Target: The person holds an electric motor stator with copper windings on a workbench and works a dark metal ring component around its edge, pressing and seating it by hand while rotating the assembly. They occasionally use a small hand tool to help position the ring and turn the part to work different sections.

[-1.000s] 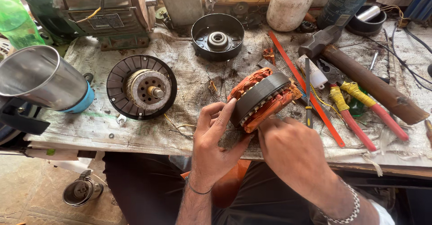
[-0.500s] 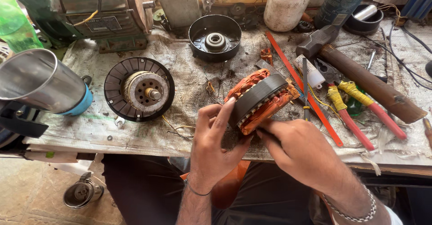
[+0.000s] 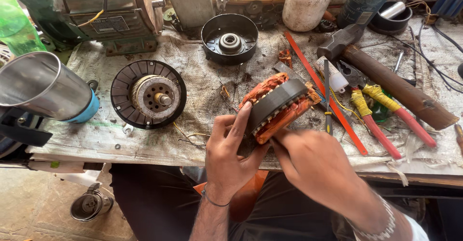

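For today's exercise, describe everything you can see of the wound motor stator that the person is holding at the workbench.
The stator is a dark grey ring of stacked metal, with orange-brown copper windings bulging from both faces, partly wrapped in what looks like orange insulation. It is held tilted on edge just above the near part of the cloth-covered workbench. The left hand supports it from the left, with fingers laid against the ring. The right hand meets its lower edge; what those fingertips do is hidden.
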`<act>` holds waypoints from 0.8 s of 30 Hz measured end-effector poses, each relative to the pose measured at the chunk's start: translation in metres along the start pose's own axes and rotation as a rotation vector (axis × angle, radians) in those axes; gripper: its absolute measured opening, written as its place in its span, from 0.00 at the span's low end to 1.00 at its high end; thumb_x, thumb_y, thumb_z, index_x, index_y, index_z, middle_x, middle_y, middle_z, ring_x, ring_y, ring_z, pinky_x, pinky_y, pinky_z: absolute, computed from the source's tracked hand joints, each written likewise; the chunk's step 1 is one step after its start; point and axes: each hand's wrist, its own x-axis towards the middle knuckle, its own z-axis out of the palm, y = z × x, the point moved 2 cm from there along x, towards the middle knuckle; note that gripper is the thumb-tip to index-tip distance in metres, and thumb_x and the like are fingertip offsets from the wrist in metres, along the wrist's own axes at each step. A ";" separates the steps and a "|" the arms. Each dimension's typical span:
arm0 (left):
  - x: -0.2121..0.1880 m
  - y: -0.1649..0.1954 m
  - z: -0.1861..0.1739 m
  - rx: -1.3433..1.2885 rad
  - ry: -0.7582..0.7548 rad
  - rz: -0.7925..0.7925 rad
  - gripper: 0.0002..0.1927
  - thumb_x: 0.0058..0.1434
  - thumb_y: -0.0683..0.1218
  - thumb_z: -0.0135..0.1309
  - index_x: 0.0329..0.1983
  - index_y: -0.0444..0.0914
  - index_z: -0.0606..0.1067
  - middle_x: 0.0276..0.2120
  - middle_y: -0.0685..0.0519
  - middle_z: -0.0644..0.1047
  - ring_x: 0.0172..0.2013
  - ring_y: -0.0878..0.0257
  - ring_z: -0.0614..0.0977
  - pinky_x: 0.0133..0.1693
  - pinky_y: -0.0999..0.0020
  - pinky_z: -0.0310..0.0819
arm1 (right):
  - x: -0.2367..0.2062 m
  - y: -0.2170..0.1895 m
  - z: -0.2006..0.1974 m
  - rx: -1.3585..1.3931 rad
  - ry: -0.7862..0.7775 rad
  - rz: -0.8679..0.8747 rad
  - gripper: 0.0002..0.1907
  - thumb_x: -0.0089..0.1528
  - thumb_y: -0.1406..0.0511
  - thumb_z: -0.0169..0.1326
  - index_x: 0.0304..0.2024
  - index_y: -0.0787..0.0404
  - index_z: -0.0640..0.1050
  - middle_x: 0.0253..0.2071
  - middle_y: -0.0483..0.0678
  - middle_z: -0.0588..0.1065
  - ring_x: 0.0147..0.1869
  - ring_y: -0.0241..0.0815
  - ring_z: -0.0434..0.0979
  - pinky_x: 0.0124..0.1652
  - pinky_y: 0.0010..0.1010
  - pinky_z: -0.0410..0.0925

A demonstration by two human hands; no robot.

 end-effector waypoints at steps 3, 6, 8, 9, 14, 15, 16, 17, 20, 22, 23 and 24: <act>-0.002 0.002 -0.006 -0.079 0.047 -0.011 0.40 0.50 0.43 0.71 0.68 0.43 0.72 0.46 0.49 0.73 0.41 0.62 0.83 0.39 0.67 0.84 | -0.001 -0.009 -0.005 0.029 0.022 -0.031 0.11 0.58 0.63 0.55 0.40 0.60 0.82 0.25 0.56 0.79 0.31 0.58 0.81 0.34 0.51 0.71; -0.001 0.002 -0.009 -0.075 0.046 -0.011 0.40 0.49 0.40 0.68 0.69 0.40 0.71 0.46 0.50 0.73 0.44 0.60 0.82 0.41 0.66 0.82 | 0.002 -0.014 -0.007 -0.001 0.010 0.056 0.11 0.63 0.61 0.54 0.34 0.61 0.80 0.27 0.57 0.79 0.33 0.59 0.80 0.36 0.49 0.72; 0.000 0.001 -0.009 -0.089 0.045 -0.003 0.41 0.49 0.40 0.68 0.69 0.41 0.70 0.46 0.50 0.73 0.46 0.59 0.81 0.44 0.66 0.83 | 0.002 -0.015 -0.007 0.086 0.046 -0.030 0.10 0.59 0.63 0.54 0.38 0.62 0.81 0.25 0.57 0.80 0.30 0.59 0.81 0.33 0.50 0.72; 0.000 0.000 -0.009 -0.098 0.047 0.000 0.41 0.49 0.40 0.69 0.69 0.41 0.70 0.47 0.50 0.73 0.47 0.59 0.81 0.45 0.65 0.83 | 0.000 -0.014 -0.007 0.126 0.061 -0.074 0.12 0.57 0.64 0.54 0.40 0.62 0.82 0.25 0.57 0.80 0.29 0.59 0.81 0.31 0.51 0.71; -0.001 -0.002 -0.009 -0.130 0.027 -0.042 0.41 0.48 0.38 0.66 0.69 0.42 0.71 0.47 0.50 0.72 0.47 0.61 0.81 0.45 0.67 0.85 | -0.007 -0.001 0.001 0.071 -0.024 0.062 0.09 0.60 0.61 0.55 0.37 0.57 0.82 0.25 0.57 0.80 0.32 0.59 0.81 0.35 0.50 0.72; -0.001 -0.002 -0.009 -0.144 0.026 -0.036 0.42 0.49 0.38 0.66 0.70 0.42 0.70 0.48 0.50 0.72 0.48 0.61 0.81 0.47 0.67 0.85 | -0.009 -0.001 0.001 0.076 -0.023 0.047 0.09 0.59 0.61 0.55 0.38 0.57 0.82 0.25 0.57 0.80 0.31 0.59 0.81 0.36 0.50 0.72; -0.001 -0.002 -0.008 -0.146 0.026 -0.040 0.41 0.49 0.38 0.66 0.70 0.42 0.70 0.49 0.50 0.72 0.49 0.61 0.81 0.48 0.67 0.85 | -0.009 -0.002 0.000 0.085 -0.001 0.021 0.11 0.58 0.62 0.55 0.41 0.58 0.82 0.25 0.56 0.80 0.31 0.58 0.81 0.34 0.50 0.72; -0.001 -0.002 -0.008 -0.148 0.025 -0.042 0.41 0.49 0.38 0.67 0.70 0.42 0.70 0.49 0.50 0.72 0.49 0.61 0.81 0.48 0.67 0.85 | -0.010 -0.003 -0.001 0.093 0.023 -0.005 0.13 0.58 0.63 0.55 0.43 0.58 0.82 0.24 0.56 0.80 0.30 0.58 0.81 0.32 0.50 0.72; 0.000 -0.002 -0.008 -0.136 0.010 -0.071 0.41 0.49 0.39 0.67 0.70 0.42 0.70 0.48 0.50 0.72 0.48 0.60 0.81 0.46 0.67 0.85 | -0.009 -0.009 -0.007 0.097 0.061 -0.033 0.14 0.58 0.64 0.54 0.45 0.59 0.81 0.23 0.56 0.79 0.28 0.58 0.81 0.30 0.50 0.71; 0.001 -0.002 -0.008 -0.120 0.003 -0.078 0.42 0.48 0.39 0.67 0.70 0.42 0.70 0.48 0.49 0.72 0.47 0.60 0.81 0.46 0.67 0.84 | -0.005 -0.012 -0.009 0.068 0.061 -0.021 0.13 0.59 0.63 0.54 0.44 0.59 0.81 0.22 0.56 0.78 0.28 0.59 0.80 0.31 0.50 0.71; 0.001 -0.002 -0.008 -0.112 0.000 -0.074 0.43 0.48 0.39 0.66 0.70 0.42 0.69 0.48 0.49 0.72 0.48 0.60 0.81 0.47 0.66 0.84 | -0.001 -0.013 -0.008 0.043 0.050 -0.006 0.12 0.60 0.62 0.54 0.43 0.59 0.81 0.23 0.57 0.78 0.28 0.60 0.80 0.32 0.51 0.71; 0.001 -0.002 -0.008 -0.103 -0.005 -0.069 0.44 0.47 0.39 0.66 0.71 0.42 0.69 0.48 0.49 0.72 0.49 0.59 0.81 0.48 0.65 0.84 | 0.002 -0.013 -0.007 0.017 0.040 0.009 0.11 0.60 0.61 0.55 0.42 0.59 0.81 0.23 0.57 0.78 0.28 0.60 0.79 0.33 0.51 0.71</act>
